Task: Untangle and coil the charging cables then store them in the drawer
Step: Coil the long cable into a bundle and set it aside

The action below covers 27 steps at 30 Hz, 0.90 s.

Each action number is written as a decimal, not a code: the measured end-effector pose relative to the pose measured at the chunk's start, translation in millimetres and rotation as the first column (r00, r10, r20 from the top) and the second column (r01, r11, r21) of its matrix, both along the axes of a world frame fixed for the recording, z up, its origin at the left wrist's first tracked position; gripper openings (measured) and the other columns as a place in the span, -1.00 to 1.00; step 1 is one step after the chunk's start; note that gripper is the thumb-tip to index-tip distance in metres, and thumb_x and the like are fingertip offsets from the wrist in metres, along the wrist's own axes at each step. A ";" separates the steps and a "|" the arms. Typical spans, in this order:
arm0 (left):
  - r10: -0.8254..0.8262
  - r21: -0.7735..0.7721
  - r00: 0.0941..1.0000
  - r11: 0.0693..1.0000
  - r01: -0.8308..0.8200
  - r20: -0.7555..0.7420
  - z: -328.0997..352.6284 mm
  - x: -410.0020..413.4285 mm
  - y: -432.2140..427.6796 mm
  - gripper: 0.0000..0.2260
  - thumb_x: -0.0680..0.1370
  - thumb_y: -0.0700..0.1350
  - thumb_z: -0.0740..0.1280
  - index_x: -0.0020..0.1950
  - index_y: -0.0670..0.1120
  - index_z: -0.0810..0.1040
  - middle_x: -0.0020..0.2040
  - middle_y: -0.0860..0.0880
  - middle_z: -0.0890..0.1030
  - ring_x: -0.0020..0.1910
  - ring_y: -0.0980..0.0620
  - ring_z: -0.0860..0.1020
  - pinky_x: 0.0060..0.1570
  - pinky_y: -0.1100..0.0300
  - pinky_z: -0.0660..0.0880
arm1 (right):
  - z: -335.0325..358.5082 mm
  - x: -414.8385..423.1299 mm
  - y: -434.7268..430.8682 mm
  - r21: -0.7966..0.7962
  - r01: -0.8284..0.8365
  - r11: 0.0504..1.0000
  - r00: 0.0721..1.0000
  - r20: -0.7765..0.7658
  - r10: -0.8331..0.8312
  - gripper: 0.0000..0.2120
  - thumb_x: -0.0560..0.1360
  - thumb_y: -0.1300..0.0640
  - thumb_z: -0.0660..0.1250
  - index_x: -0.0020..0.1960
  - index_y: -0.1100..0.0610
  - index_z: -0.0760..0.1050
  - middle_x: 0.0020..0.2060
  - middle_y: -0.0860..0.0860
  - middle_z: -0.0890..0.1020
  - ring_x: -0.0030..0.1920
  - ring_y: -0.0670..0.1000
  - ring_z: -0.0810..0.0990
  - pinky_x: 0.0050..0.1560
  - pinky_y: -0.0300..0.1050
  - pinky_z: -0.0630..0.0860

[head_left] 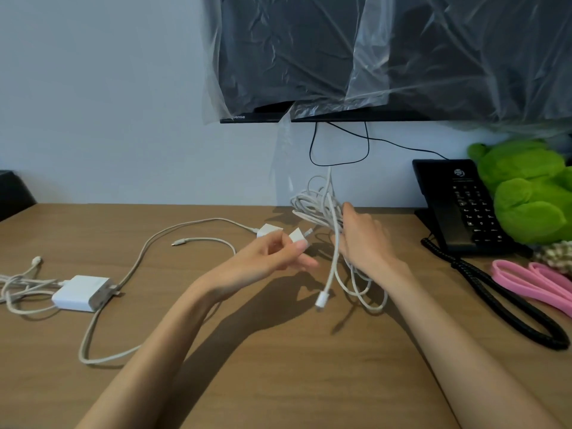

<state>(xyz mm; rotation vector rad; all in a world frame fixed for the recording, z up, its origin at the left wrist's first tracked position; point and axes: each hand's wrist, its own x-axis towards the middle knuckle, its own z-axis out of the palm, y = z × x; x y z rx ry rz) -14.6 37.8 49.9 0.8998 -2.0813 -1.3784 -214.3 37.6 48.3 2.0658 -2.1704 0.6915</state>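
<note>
Left hand (278, 255): we pinch the small white plug (297, 236) between thumb and fingertips
Right hand (365, 239): we grip the tangled cable bundle (318, 205), held above the desk (278, 366)
Relation: bundle just right of the plug, loops hanging towards us; we judge the plug pulls leftward

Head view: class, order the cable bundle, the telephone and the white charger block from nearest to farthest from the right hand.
1. Cable bundle, held in the right hand.
2. Telephone, just to its right.
3. Charger block, far off to its left.
</note>
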 end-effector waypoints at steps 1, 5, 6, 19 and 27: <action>-0.014 0.013 0.998 1.000 0.015 -0.054 3.2 -3.8 2.3 -0.62 0.49 0.13 0.23 0.00 -0.20 0.37 0.02 -0.04 0.69 0.08 0.03 0.62 0.27 0.10 0.42 | 0.1 0.5 1.4 -0.014 -0.001 1.000 1.000 -0.021 0.000 -0.81 0.57 0.13 0.23 0.13 0.15 0.31 -0.24 0.01 0.46 -0.25 0.10 0.48 -0.27 -0.09 0.34; -0.037 -0.032 0.997 0.999 0.035 -0.065 5.0 -15.6 9.4 -0.59 0.45 0.10 0.25 0.21 -0.09 0.43 -0.08 0.07 0.65 -0.10 0.19 0.58 0.02 0.30 0.48 | -3.1 1.1 1.5 -0.013 0.012 1.000 0.999 -0.051 -0.013 -0.75 0.56 0.15 0.25 0.19 0.17 0.31 -0.18 0.05 0.52 -0.23 0.10 0.48 -0.24 -0.07 0.36; -0.020 -0.080 0.999 0.997 0.017 -0.036 4.6 -19.0 10.9 -0.61 0.46 0.11 0.23 0.21 -0.05 0.48 -0.14 0.14 0.61 -0.19 0.26 0.52 -0.09 0.38 0.43 | -4.2 1.3 0.5 -0.012 0.021 1.000 0.998 -0.060 -0.022 -0.74 0.55 0.13 0.28 0.19 0.16 0.31 -0.15 0.06 0.56 -0.20 0.11 0.52 -0.23 -0.06 0.39; 0.127 -0.004 0.972 0.992 -0.130 -0.195 13.7 -21.3 2.9 -0.84 0.58 -0.06 0.26 -0.11 -0.09 0.57 -0.51 0.04 0.21 -0.54 0.11 0.13 -0.54 0.33 0.07 | -3.3 3.9 3.0 -0.055 0.018 0.998 0.986 -0.164 -0.027 -0.69 0.54 0.17 0.29 0.24 0.14 0.28 -0.12 0.05 0.57 -0.19 0.09 0.57 -0.21 -0.06 0.51; 0.198 -0.159 0.979 0.966 -0.204 -0.053 -3.9 -26.8 -3.9 -0.83 0.57 -0.05 0.30 0.01 -0.14 0.57 -0.22 -0.03 0.68 -0.35 0.06 0.56 -0.50 0.26 0.34 | 9.8 -5.7 -0.8 0.063 -0.110 0.992 0.973 0.212 0.095 -0.83 0.51 0.10 0.32 0.06 0.07 0.40 -0.23 -0.03 0.54 -0.28 -0.04 0.52 -0.39 -0.17 0.36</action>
